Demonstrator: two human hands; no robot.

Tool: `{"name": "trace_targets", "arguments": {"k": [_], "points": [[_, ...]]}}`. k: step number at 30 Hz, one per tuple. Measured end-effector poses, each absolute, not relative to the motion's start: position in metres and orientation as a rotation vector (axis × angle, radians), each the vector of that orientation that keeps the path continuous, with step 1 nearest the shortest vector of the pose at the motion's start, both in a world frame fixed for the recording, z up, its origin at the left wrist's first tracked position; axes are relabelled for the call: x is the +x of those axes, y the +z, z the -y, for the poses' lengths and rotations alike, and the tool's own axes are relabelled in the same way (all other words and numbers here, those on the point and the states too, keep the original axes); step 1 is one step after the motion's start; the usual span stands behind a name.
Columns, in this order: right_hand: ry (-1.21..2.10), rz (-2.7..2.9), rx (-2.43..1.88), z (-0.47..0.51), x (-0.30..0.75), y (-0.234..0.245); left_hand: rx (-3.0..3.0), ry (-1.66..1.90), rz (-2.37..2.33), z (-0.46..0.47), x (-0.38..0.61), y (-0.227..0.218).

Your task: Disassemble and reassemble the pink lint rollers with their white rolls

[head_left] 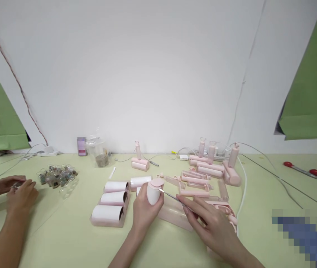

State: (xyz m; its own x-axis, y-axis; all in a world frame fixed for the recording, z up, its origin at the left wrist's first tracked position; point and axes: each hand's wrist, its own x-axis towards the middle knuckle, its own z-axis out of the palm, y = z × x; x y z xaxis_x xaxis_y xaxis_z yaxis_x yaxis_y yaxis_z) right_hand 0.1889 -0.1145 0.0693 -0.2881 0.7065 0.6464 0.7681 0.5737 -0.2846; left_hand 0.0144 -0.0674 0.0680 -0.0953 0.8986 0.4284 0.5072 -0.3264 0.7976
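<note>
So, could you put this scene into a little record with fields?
Left fingers: around a white roll with a pink cap
Right fingers: gripping a thin metal tool, tip at or near the cap's edge
Left of centre: white rolls on pink bases
Right of centre: loose pink parts
Back: pink rollers with upright handles
Far left: another person's hands, near a pile of small items

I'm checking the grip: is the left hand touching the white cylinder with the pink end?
Touching. The head view shows the left hand wrapped around the white cylinder, with no gap between them.
</note>
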Motion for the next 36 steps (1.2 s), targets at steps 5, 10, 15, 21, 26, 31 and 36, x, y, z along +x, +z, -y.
{"name": "trace_targets", "arguments": {"k": [5,10,15,21,26,31,36], "points": [[-0.034,2.078,-1.187,0.114,0.190,0.068,1.909,1.388,-1.535,0.066,0.013,0.063],[0.038,2.096,-1.231,0.112,0.187,0.062,2.076,1.328,-1.431,0.067,0.011,0.060],[0.195,2.009,-1.286,0.113,0.175,0.052,2.145,1.196,-1.418,0.066,0.009,0.059],[0.254,1.880,-1.323,0.093,0.170,0.060,2.139,0.979,-1.728,0.046,0.016,0.074],[0.150,1.783,-1.313,0.061,0.168,0.073,2.157,1.019,-1.847,0.012,0.031,0.088],[0.130,1.737,-1.443,0.039,0.166,0.076,2.127,1.072,-1.866,-0.014,0.043,0.090],[0.132,1.680,-1.511,0.037,0.182,0.075,2.147,1.108,-1.778,-0.023,0.061,0.089]]}}
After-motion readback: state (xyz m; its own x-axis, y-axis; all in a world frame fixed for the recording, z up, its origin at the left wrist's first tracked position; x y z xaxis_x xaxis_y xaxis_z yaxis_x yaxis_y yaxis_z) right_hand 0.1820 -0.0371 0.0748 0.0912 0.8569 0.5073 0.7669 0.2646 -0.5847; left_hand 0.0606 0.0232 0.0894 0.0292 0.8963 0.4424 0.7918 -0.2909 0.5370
